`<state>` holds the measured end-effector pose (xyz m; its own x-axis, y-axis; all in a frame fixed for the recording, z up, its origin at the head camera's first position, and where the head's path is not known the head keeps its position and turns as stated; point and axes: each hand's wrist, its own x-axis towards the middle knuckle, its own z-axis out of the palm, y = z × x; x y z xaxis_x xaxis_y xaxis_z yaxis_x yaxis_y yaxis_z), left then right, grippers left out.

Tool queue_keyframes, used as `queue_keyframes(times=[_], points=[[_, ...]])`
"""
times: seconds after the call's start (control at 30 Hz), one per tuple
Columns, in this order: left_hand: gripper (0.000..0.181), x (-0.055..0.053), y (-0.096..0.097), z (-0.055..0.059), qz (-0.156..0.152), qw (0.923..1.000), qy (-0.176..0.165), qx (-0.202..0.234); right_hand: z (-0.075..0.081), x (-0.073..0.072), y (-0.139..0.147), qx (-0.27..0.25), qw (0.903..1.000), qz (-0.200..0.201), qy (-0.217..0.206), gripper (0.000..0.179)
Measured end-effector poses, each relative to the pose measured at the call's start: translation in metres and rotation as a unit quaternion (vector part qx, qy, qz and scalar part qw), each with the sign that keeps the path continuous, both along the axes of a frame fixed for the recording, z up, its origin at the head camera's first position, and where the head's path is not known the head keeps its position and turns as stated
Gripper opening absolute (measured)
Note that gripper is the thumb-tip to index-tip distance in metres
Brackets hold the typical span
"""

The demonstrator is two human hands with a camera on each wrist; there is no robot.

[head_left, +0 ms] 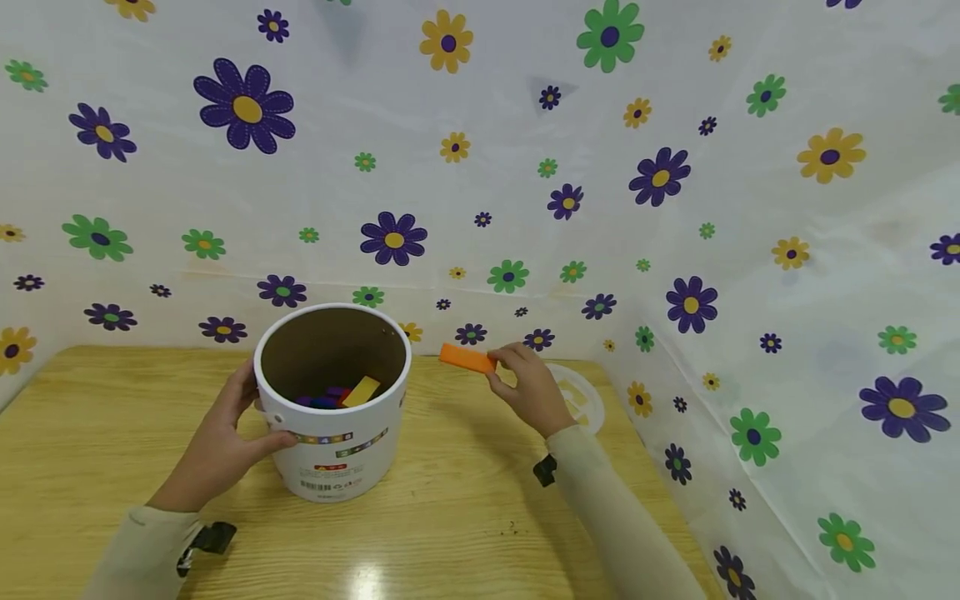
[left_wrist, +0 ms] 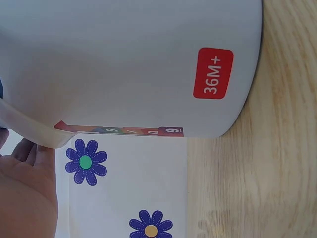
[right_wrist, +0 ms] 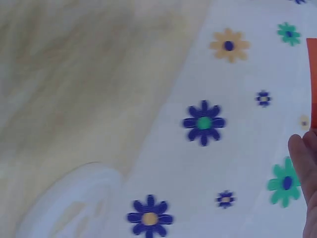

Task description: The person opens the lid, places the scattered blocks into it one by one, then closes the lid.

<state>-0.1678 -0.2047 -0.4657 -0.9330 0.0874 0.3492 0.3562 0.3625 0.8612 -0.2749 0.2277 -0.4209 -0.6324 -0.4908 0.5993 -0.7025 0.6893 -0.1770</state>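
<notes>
A white bucket (head_left: 341,454) stands upright on the table, with its open top showing several coloured blocks (head_left: 362,392) inside, a yellow one among them. My left hand (head_left: 221,437) holds the bucket's left side, thumb on the front and fingers round the far side. In the left wrist view the bucket's wall (left_wrist: 133,64) fills much of the picture, beside part of the left hand (left_wrist: 27,191). To the right of the bucket, my right hand (head_left: 528,387) pinches one end of a flat orange block (head_left: 467,358) above the table. Only an edge of the orange block (right_wrist: 313,82) shows in the right wrist view.
Behind the right hand, a round white lid (head_left: 592,408) with cut-out openings lies on the wooden table (head_left: 450,517). A white flower-patterned sheet (head_left: 510,108) rises behind the table and along its right side. Small dark specks (head_left: 510,528) dot the tabletop.
</notes>
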Motion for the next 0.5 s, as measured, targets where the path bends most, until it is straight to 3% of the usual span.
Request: queue_keyframes(times=[0.3, 0.5], points=[[0.113, 0.001, -0.001, 0.001, 0.002, 1.0, 0.002, -0.004, 0.055, 0.016, -0.031, -0.061, 0.9931, 0.064, 0.076, 0.033], [0.112, 0.001, 0.001, 0.001, 0.01, 0.9995, 0.014, -0.025, 0.076, 0.035, -0.06, -0.072, 0.9838, 0.129, 0.101, 0.037]])
